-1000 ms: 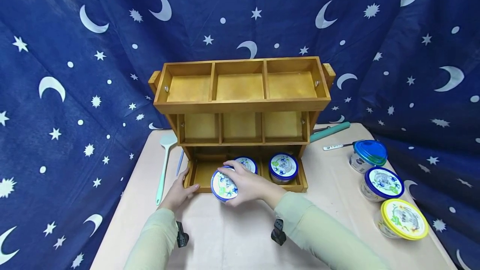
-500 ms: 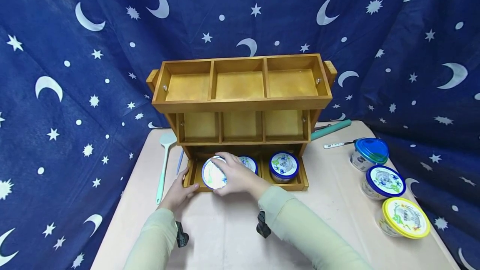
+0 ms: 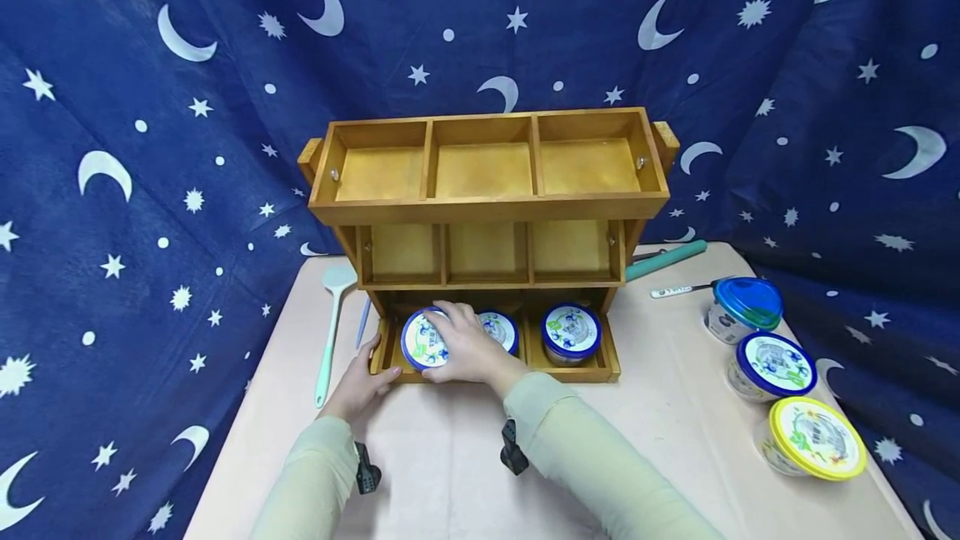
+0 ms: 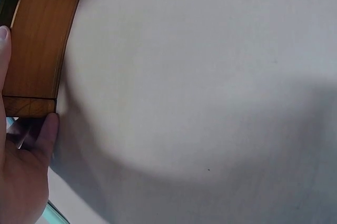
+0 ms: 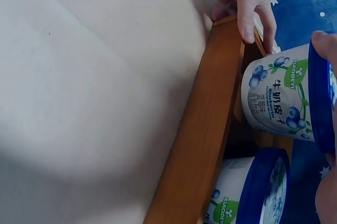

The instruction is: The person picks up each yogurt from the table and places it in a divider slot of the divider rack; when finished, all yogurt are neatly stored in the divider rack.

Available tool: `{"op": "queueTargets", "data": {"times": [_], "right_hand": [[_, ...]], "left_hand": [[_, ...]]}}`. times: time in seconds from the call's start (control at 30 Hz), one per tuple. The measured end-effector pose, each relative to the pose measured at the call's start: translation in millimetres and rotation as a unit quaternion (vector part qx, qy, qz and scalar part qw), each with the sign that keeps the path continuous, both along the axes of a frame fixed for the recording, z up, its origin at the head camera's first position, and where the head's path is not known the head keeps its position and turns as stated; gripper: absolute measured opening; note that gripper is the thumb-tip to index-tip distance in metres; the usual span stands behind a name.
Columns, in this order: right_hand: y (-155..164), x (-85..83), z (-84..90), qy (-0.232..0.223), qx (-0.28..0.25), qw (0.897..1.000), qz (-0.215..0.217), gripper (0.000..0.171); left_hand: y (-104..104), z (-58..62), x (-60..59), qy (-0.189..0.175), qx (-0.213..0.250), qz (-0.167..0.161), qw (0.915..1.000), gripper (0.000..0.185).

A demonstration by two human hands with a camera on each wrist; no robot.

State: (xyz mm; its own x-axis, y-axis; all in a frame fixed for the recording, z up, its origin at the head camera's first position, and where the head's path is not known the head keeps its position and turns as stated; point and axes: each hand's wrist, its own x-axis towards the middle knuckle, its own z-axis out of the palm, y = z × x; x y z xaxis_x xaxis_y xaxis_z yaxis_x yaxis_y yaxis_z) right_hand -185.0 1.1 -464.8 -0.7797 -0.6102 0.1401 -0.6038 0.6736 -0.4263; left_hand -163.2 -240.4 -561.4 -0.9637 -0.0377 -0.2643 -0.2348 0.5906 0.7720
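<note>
- Swinging leftward over the past second, the right hand [image 3: 472, 347] brings the blueberry tub [image 5: 279, 90] over the left part of the bottom tray [image 3: 577, 375]; placement looks nearly done, though contact below is hidden.
- Right fingers clamp its lid [image 5: 320, 98]; the left hand's [image 3: 356, 382] fingers pinch the tray's corner.
- White sides, printed berries, blue rim.

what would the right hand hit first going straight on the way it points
The right hand, with its tub, would probably meet the middle tier's front edge; depth is unclear, so it might pass beneath.
</note>
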Motion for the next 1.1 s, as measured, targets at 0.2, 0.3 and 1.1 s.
{"op": "queueTargets", "data": {"times": [0.2, 0.3, 1.1], "right_hand": [[-9, -3.4, -8.1, 0.009, 0.002, 1.000, -0.014, 0.093], [-13, -4.6, -11.9, 0.014, 0.005, 1.000, -0.016, 0.093], [-25, -11.2, -29.8, -0.005, 0.071, 0.997, -0.013, 0.091]], "left_hand": [[2, -1.6, 0.2, 0.014, -0.003, -0.005, 0.9999, 0.087], [2, -2.4, 0.9, 0.030, -0.007, -0.011, 0.9995, 0.087], [1, 3.1, 3.3, 0.035, -0.018, 0.001, 0.9992, 0.084]]}}
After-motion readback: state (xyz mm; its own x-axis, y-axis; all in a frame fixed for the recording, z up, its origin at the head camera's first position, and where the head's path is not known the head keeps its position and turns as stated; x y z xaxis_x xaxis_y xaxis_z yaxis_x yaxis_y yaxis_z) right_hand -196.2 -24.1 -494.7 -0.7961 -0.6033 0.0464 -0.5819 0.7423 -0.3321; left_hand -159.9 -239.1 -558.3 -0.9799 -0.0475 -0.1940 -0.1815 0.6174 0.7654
